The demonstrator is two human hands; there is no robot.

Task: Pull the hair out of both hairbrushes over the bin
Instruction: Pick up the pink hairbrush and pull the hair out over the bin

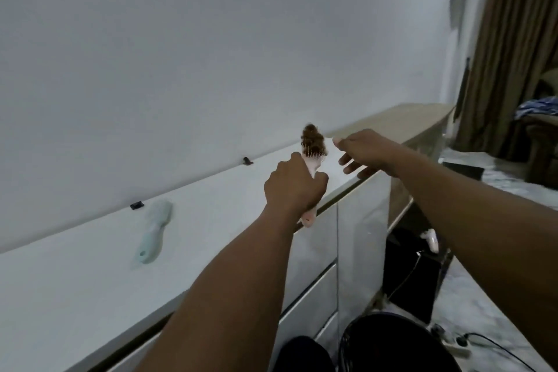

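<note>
My left hand [294, 186] grips the handle of a pink hairbrush [311, 166], held upright above the white cabinet top. A clump of brown hair [313, 139] fills its bristles. My right hand [362, 151] hovers just right of the brush head with fingers apart, holding nothing, thumb tip close to the hair. A pale green hairbrush [154, 231] lies flat on the cabinet top [90, 275] to the left. The dark round bin [392, 341] stands on the floor at the bottom, below my arms.
A white wall rises behind the cabinet, with two small black clips [137, 205] along its back edge. Drawer fronts [317, 251] face right. A black box [413, 272] and cables sit on the floor. A brown curtain [507, 39] hangs at the right.
</note>
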